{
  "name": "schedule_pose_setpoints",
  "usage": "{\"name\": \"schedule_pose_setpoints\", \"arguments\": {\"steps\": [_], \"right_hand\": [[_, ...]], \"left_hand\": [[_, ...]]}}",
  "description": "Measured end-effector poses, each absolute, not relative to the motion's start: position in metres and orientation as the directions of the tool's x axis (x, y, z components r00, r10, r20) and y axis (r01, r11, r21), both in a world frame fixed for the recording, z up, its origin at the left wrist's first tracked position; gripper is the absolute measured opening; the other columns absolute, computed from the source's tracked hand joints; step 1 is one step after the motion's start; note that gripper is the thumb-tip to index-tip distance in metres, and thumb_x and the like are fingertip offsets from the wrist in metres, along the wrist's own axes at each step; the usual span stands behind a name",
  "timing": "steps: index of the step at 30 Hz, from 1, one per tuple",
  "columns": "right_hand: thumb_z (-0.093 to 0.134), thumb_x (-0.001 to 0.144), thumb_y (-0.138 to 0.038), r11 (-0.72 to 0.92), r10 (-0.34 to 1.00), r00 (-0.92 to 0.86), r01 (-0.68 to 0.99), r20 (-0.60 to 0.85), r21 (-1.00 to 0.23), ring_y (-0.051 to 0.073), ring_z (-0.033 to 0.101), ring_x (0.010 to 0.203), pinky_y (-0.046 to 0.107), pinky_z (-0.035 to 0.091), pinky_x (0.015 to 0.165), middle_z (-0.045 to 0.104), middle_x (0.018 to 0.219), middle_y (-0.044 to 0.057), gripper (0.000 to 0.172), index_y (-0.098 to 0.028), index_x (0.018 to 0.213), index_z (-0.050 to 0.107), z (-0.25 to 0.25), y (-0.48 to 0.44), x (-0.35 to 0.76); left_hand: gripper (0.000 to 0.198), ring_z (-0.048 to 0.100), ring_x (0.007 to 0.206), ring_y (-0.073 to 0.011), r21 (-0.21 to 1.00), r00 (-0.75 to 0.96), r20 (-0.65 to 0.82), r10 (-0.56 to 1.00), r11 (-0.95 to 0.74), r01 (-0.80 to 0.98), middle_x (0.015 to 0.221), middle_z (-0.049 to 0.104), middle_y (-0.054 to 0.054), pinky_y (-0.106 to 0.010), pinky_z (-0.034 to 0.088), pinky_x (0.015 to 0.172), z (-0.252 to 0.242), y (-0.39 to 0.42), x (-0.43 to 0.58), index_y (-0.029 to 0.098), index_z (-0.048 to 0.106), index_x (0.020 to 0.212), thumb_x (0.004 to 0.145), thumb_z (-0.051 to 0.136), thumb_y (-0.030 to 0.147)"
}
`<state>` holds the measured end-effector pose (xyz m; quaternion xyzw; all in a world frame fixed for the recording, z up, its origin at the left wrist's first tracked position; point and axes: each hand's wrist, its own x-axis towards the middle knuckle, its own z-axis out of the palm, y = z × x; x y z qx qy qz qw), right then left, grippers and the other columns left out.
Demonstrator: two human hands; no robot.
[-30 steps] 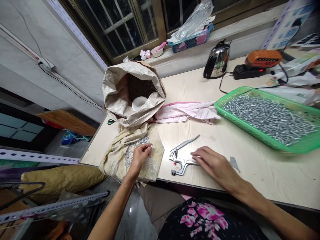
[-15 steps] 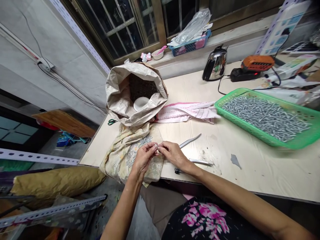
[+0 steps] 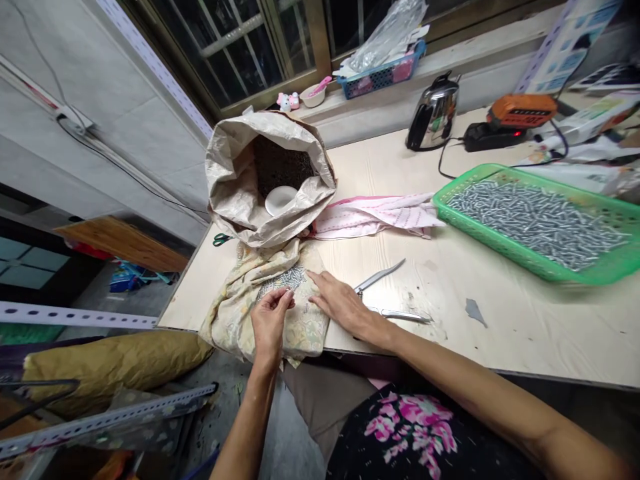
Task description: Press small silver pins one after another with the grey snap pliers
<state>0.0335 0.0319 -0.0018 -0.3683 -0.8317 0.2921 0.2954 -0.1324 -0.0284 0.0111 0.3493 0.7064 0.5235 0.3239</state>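
Observation:
My left hand (image 3: pixel 270 320) is closed in a pinch over the patterned cloth (image 3: pixel 305 333); what its fingertips hold, if anything, is too small to make out. Just beyond it, a pile of small silvery metal pins (image 3: pixel 287 280) lies on the cloth. To the right, my right hand (image 3: pixel 343 307) is open, fingers stretched toward the pile and apart from the left hand. A tool with two silver handles (image 3: pixel 385 272) rests on the table beside and partly behind the right hand, which hides part of it.
Behind the cloth stands an open sack (image 3: pixel 227 193) of small dark pieces with a white bowl (image 3: pixel 280 200) in it. A pink-white cloth (image 3: pixel 380 217) lies beside it. At right are a green basket (image 3: pixel 505 250) of metal pins, a kettle (image 3: pixel 434 113) and an orange battery (image 3: pixel 523 110).
My hands, fingertips together before, have parted. The left has drawn back slightly left, still pinched; the right has opened with its fingers extended. The view has shifted a little.

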Motion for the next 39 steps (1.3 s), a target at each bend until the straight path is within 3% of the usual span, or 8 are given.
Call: {"name": "schedule_pose_setpoints", "arguments": {"steps": [2, 4, 11, 13, 19, 26, 32, 39], "right_hand": [[0.052, 0.093, -0.020, 0.607, 0.773, -0.553, 0.504, 0.310, -0.615, 0.021, 0.058, 0.091, 0.033, 0.048, 0.078, 0.059, 0.103, 0.010, 0.035, -0.015, 0.129, 0.052, 0.009, 0.034, 0.066], [0.046, 0.097, -0.022, 0.642, 0.755, -0.581, 0.560, 0.304, -0.524, 0.021, 0.055, 0.091, 0.033, 0.047, 0.079, 0.059, 0.096, 0.008, 0.025, -0.016, 0.116, 0.060, 0.013, 0.032, 0.106], [0.057, 0.092, -0.024, 0.673, 0.740, -0.642, 0.698, 0.202, -0.246, 0.023, 0.048, 0.089, 0.035, 0.037, 0.075, 0.059, 0.095, 0.008, 0.013, -0.018, 0.102, 0.063, -0.023, 0.002, 0.192], [0.055, 0.093, -0.020, 0.673, 0.740, -0.633, 0.705, 0.228, -0.224, 0.022, 0.048, 0.087, 0.034, 0.035, 0.075, 0.059, 0.091, 0.006, 0.009, -0.017, 0.094, 0.063, -0.034, -0.001, 0.194], [0.042, 0.096, -0.012, 0.701, 0.702, -0.626, 0.692, 0.341, -0.173, 0.020, 0.044, 0.079, 0.034, 0.031, 0.074, 0.057, 0.081, 0.005, 0.022, -0.017, 0.082, 0.059, -0.039, -0.004, 0.191], [0.039, 0.094, -0.003, 0.679, 0.697, -0.602, 0.729, 0.390, -0.087, 0.019, 0.043, 0.076, 0.035, 0.028, 0.072, 0.057, 0.077, 0.003, 0.029, -0.018, 0.078, 0.057, -0.039, -0.007, 0.192], [0.038, 0.093, -0.002, 0.670, 0.713, -0.582, 0.729, 0.390, -0.137, 0.020, 0.041, 0.077, 0.035, 0.027, 0.072, 0.056, 0.078, 0.004, 0.029, -0.018, 0.077, 0.056, -0.041, -0.007, 0.191], [0.040, 0.093, -0.003, 0.676, 0.717, -0.583, 0.716, 0.383, -0.174, 0.019, 0.044, 0.077, 0.035, 0.029, 0.072, 0.056, 0.077, 0.004, 0.027, -0.018, 0.077, 0.056, -0.042, -0.007, 0.191]], "left_hand": [[0.043, 0.060, 0.066, -0.0124, 0.956, -0.489, -0.164, 0.857, 0.260, 0.136, 0.078, 0.069, -0.003, -0.024, 0.048, 0.066, 0.013, -0.033, -0.126, 0.012, 0.071, 0.090, 0.064, 0.078, 0.045], [0.043, 0.057, 0.061, -0.0116, 0.940, -0.405, -0.243, 0.882, 0.317, 0.126, 0.073, 0.068, -0.003, -0.024, 0.047, 0.062, 0.015, -0.037, -0.113, 0.011, 0.072, 0.086, 0.062, 0.079, 0.047], [0.039, 0.048, 0.049, -0.0100, 0.856, -0.120, -0.424, 0.898, 0.440, 0.271, 0.054, 0.061, -0.001, -0.021, 0.035, 0.049, 0.002, -0.031, -0.062, 0.011, 0.074, 0.074, 0.060, 0.076, 0.048], [0.036, 0.050, 0.051, -0.0111, 0.828, -0.091, -0.437, 0.895, 0.440, 0.347, 0.056, 0.063, -0.002, -0.021, 0.033, 0.048, -0.003, -0.026, -0.055, 0.012, 0.074, 0.072, 0.060, 0.075, 0.046], [0.034, 0.053, 0.056, -0.0144, 0.742, -0.049, -0.443, 0.895, 0.397, 0.541, 0.057, 0.065, -0.003, -0.021, 0.031, 0.048, -0.009, -0.021, -0.053, 0.014, 0.076, 0.072, 0.063, 0.069, 0.046], [0.042, 0.037, 0.049, -0.0089, 0.687, 0.019, -0.516, 0.856, 0.400, 0.607, 0.050, 0.053, 0.001, -0.021, 0.023, 0.047, 0.002, -0.015, -0.052, 0.012, 0.074, 0.070, 0.063, 0.066, 0.053], [0.049, 0.027, 0.045, -0.0066, 0.631, 0.080, -0.626, 0.776, 0.443, 0.638, 0.044, 0.038, 0.005, -0.022, 0.016, 0.046, -0.001, -0.009, -0.056, 0.014, 0.063, 0.056, 0.060, 0.067, 0.063], [0.051, 0.032, 0.042, -0.0065, 0.625, 0.098, -0.668, 0.737, 0.486, 0.611, 0.044, 0.043, 0.005, -0.021, 0.022, 0.044, -0.008, -0.012, -0.057, 0.014, 0.062, 0.058, 0.060, 0.068, 0.065]]}}
